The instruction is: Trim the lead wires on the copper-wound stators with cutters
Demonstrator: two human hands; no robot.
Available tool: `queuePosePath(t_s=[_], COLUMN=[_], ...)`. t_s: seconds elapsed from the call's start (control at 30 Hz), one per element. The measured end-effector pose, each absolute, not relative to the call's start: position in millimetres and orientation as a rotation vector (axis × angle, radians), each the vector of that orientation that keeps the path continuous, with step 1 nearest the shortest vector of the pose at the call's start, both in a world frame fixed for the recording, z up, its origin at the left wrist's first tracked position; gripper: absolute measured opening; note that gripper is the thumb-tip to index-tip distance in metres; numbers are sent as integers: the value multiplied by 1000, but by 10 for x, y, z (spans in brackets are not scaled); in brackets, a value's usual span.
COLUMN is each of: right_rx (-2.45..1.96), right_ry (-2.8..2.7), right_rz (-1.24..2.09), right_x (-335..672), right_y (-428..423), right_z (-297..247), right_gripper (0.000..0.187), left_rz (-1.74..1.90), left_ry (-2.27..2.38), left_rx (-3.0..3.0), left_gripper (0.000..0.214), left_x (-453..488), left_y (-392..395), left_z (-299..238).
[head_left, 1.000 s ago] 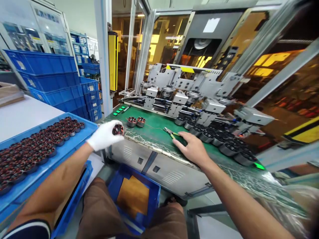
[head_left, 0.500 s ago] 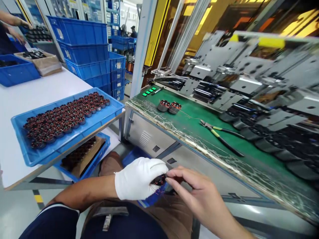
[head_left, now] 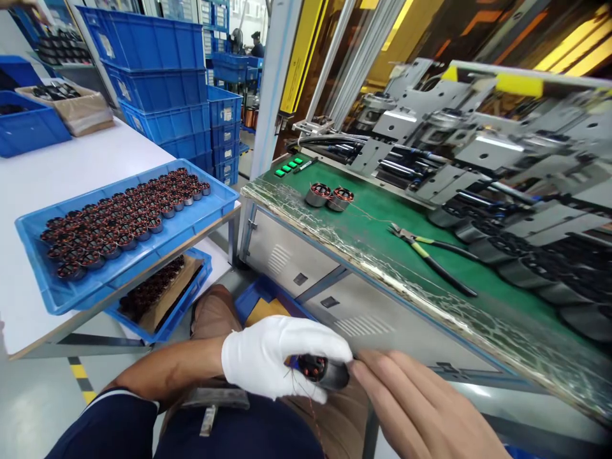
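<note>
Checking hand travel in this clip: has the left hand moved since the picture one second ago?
Yes. Judged against the bench, the left hand has drawn back from the front edge, toward the camera.

No text readable; labels [head_left: 106, 46] on blue crates [head_left: 157, 48] illegible.

I see a white glove [head_left: 253, 357] over the left fingers [head_left: 315, 338], ending at the wrist; the right fingers [head_left: 382, 379] are bare. The shirt [head_left: 248, 427] is navy, its short left sleeve [head_left: 115, 424] edged in white. A flat greyish strip [head_left: 220, 398] with a pale tab [head_left: 208, 421] crosses the front, above brown legwear [head_left: 215, 319].
</note>
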State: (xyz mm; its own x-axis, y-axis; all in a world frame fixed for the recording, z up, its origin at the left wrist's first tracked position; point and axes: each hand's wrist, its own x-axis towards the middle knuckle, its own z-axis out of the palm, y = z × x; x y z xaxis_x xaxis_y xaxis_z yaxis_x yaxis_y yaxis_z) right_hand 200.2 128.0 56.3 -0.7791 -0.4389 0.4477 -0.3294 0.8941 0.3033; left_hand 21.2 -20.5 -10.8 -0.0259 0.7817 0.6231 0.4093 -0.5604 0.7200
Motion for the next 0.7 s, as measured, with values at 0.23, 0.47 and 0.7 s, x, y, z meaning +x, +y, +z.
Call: queuePosePath(t_s=[0.23, 0.47, 0.7], right_rx=[399, 226, -80], right_ry=[-2513, -2253, -2065], right_rz=[-24, 489, 1057], right_x=[2069, 1838, 1747], right_y=[1400, 948, 1026], right_z=[379, 348, 258], right_gripper=[17, 9, 18], left_rz=[1739, 1747, 1883], left_ry=[1465, 1804, 1499], left_rx=[1864, 1979, 1502], left_gripper=[47, 42, 45], left_x=[53, 187, 178], left_y=[-300, -108, -237], left_z=[69, 42, 51])
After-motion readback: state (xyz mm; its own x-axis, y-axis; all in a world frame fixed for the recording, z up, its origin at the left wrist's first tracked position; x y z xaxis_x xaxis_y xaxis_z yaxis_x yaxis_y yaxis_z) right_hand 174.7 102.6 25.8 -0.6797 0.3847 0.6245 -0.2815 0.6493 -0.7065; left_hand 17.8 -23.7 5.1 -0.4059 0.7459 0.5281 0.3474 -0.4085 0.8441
